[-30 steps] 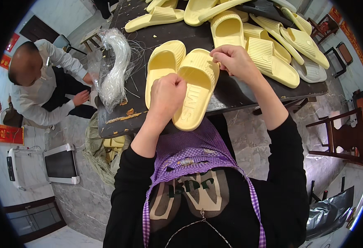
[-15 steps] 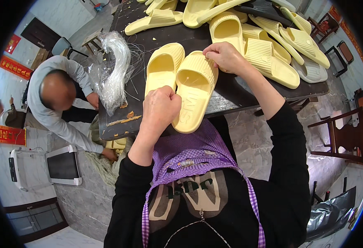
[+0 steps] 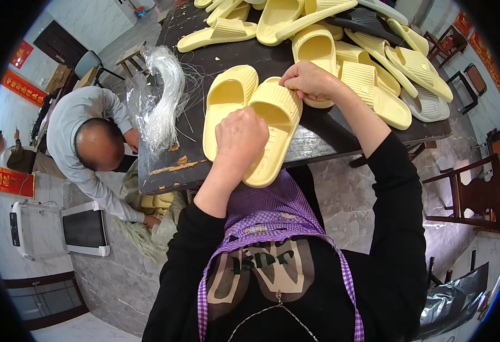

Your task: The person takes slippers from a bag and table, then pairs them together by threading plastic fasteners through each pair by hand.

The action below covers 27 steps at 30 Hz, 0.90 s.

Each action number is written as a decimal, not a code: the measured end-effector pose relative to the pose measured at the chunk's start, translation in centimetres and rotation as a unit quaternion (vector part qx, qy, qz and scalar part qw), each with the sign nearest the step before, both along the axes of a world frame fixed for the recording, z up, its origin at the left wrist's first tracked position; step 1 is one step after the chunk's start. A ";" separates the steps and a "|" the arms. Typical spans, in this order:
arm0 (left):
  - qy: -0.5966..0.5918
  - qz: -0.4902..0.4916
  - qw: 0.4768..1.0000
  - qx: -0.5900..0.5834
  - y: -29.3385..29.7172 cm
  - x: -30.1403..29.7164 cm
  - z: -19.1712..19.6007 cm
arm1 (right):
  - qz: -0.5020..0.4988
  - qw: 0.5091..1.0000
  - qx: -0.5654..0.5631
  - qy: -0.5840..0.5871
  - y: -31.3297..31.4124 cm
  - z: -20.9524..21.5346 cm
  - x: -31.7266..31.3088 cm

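At the desk's point(image 3: 330, 137) near edge, a yellow slipper point(image 3: 280, 139) lay beside its mate point(image 3: 218, 100); this pair was set out, while the slipper heap point(image 3: 359, 74) toward the desk's far side looked unsorted. The left hand point(image 3: 241, 137) made a tight fist over the first slipper; the right hand point(image 3: 312, 81) pinched at its strap. Whether either grip held a strand was unclear. Since the earlier frame, the fist had moved closer to the right hand.

Grey marbled floor point(image 3: 341, 196), wooden chair point(image 3: 473, 189)
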State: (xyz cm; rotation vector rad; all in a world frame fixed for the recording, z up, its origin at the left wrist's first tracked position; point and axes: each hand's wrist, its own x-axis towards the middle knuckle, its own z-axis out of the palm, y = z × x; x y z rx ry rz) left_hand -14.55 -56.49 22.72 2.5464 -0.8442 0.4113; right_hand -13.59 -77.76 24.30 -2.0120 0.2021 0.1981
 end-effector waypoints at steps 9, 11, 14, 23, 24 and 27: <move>-0.047 0.003 0.997 0.069 -1.4 0.3 -0.8 | 0.057 0.993 0.048 0.090 -0.1 0.8 2.0; -0.070 -0.004 0.994 0.088 -1.5 0.3 -0.9 | 0.061 0.986 0.089 0.130 -0.1 0.8 2.7; -0.070 -0.006 0.990 0.126 -2.2 0.4 -0.9 | 0.072 0.977 0.120 0.160 -0.1 0.9 3.7; -0.051 -0.065 0.990 0.113 -2.1 1.1 -0.9 | 0.039 0.991 0.098 0.080 0.1 0.0 3.6; -0.049 -0.066 0.990 0.112 -1.8 1.1 -1.0 | 0.035 0.995 0.083 0.048 0.1 -0.2 3.5; 0.071 -0.164 0.971 -0.160 -0.4 1.7 -0.8 | -0.042 0.995 0.014 -0.084 0.4 -0.7 3.4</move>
